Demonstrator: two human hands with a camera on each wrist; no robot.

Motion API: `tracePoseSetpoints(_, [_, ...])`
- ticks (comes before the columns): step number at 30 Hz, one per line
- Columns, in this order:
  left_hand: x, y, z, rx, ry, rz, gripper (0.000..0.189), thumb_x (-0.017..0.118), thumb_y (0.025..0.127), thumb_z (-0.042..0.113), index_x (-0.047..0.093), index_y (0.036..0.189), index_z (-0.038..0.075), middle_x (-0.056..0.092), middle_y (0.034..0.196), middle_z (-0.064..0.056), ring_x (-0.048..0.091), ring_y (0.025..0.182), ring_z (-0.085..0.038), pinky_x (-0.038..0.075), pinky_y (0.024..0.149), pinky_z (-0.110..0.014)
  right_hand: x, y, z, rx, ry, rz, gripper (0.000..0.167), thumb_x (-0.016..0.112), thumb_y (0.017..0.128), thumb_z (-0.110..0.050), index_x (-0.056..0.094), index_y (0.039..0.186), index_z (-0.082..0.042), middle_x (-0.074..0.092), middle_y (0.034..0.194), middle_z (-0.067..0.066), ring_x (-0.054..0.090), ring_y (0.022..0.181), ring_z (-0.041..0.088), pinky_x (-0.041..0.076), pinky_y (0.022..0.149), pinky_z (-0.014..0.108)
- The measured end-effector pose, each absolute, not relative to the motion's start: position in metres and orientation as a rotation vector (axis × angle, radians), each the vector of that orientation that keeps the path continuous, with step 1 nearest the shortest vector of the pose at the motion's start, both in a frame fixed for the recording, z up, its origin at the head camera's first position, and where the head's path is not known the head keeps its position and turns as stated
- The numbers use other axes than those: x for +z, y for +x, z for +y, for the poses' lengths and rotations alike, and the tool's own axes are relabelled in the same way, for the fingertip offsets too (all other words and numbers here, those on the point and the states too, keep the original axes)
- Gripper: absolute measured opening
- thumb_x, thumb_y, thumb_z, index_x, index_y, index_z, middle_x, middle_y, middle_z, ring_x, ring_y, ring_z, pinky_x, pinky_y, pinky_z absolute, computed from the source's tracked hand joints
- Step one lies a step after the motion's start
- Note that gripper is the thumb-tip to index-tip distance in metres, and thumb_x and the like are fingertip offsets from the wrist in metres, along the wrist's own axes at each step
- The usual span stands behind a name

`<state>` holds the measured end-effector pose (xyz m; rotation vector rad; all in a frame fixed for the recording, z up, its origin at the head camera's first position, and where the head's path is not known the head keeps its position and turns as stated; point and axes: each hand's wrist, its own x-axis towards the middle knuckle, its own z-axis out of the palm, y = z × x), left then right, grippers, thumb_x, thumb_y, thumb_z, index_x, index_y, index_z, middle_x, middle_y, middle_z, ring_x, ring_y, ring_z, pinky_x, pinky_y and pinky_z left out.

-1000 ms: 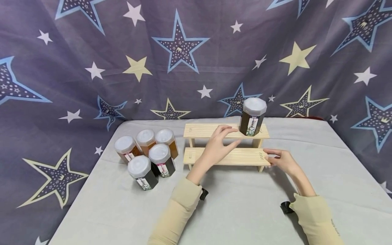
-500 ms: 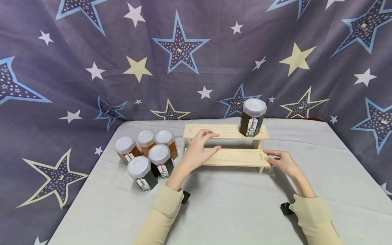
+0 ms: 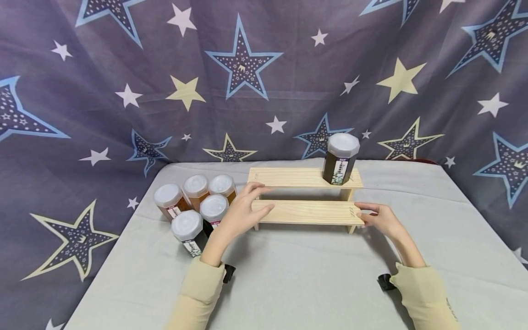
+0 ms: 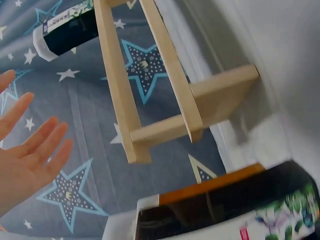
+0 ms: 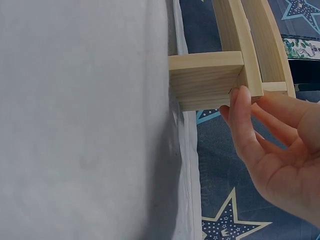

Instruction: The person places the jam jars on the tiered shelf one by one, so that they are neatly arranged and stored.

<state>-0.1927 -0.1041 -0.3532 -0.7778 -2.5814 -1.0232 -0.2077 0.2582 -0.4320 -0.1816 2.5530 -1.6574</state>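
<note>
A two-tier wooden shelf (image 3: 305, 212) stands on the cloth-covered table. My right hand (image 3: 381, 219) pinches the right end of its lower board; the right wrist view shows the thumb (image 5: 242, 105) against the board's corner. One dark jar (image 3: 339, 164) with a white lid stands upright at the right of the upper board. My left hand (image 3: 239, 213) holds nothing, fingers apart, between the shelf's left end and a group of jars. In that group are dark jars (image 3: 192, 233) and amber jars (image 3: 196, 187), all with whitish lids. The hand partly hides one dark jar (image 3: 214, 208).
Pale cloth covers the table (image 3: 313, 279). Behind it hangs a dark purple curtain (image 3: 280, 55) printed with stars. A black strap (image 3: 386, 281) shows at the right sleeve cuff, and another black strap (image 3: 229, 273) at the left.
My left hand has moved left, away from the dark jar on the upper board, toward the group of jars. The right hand has stayed at the shelf's lower right end.
</note>
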Motion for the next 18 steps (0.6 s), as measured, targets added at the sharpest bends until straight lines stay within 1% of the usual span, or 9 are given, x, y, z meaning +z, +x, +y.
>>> tracePoseSetpoints(3, [-0.354, -0.191, -0.112, -0.985, -0.777, -2.58, 0.035, 0.065, 0.08, 0.023, 0.059, 0.112, 0.011, 0.051, 0.114, -0.007, 0.05, 0.101, -0.022, 0.041, 0.085, -0.039, -0.432, -0.207, 0.258, -1.66, -0.18, 2.552, 0.041, 0.053, 0.085, -0.002, 0.042, 0.12, 0.017, 0.051, 0.107, 0.036, 0.059, 0.061, 0.005, 0.051, 0.062, 0.036])
tracePoseSetpoints(6, [-0.355, -0.188, -0.12, -0.952, -0.773, -2.583, 0.033, 0.066, 0.079, 0.022, 0.06, 0.11, 0.01, 0.052, 0.113, -0.008, 0.049, 0.103, -0.024, 0.04, 0.086, -0.041, -0.433, -0.207, 0.259, -1.661, -0.181, 2.552, 0.041, 0.053, 0.085, -0.002, 0.042, 0.121, 0.017, 0.051, 0.108, 0.036, 0.059, 0.06, 0.006, 0.051, 0.062, 0.036])
tracePoseSetpoints(9, [-0.355, -0.185, -0.13, -0.899, -0.755, -2.601, 0.033, 0.065, 0.079, 0.023, 0.06, 0.109, 0.01, 0.051, 0.114, -0.01, 0.048, 0.104, -0.026, 0.04, 0.086, -0.042, -0.433, -0.207, 0.259, -1.661, -0.181, 2.549, 0.041, 0.053, 0.085, -0.002, 0.042, 0.121, 0.016, 0.052, 0.108, 0.036, 0.059, 0.06, 0.006, 0.051, 0.062, 0.035])
tracePoseSetpoints(13, [-0.353, -0.182, -0.143, -0.816, -0.749, -2.613, 0.035, 0.066, 0.079, 0.024, 0.06, 0.11, 0.009, 0.051, 0.115, -0.013, 0.049, 0.103, -0.029, 0.04, 0.085, -0.044, -0.433, -0.209, 0.259, -1.66, -0.185, 2.542, 0.042, 0.053, 0.086, -0.004, 0.042, 0.122, 0.015, 0.052, 0.108, 0.035, 0.06, 0.061, 0.007, 0.051, 0.063, 0.035])
tracePoseSetpoints(18, [-0.352, -0.176, -0.156, -0.77, -0.715, -2.659, 0.036, 0.064, 0.081, 0.026, 0.058, 0.113, 0.011, 0.049, 0.116, -0.011, 0.049, 0.104, -0.027, 0.04, 0.084, -0.044, -0.435, -0.209, 0.26, -1.667, -0.183, 2.533, 0.042, 0.053, 0.085, -0.003, 0.042, 0.122, 0.015, 0.051, 0.108, 0.036, 0.06, 0.061, 0.007, 0.051, 0.063, 0.036])
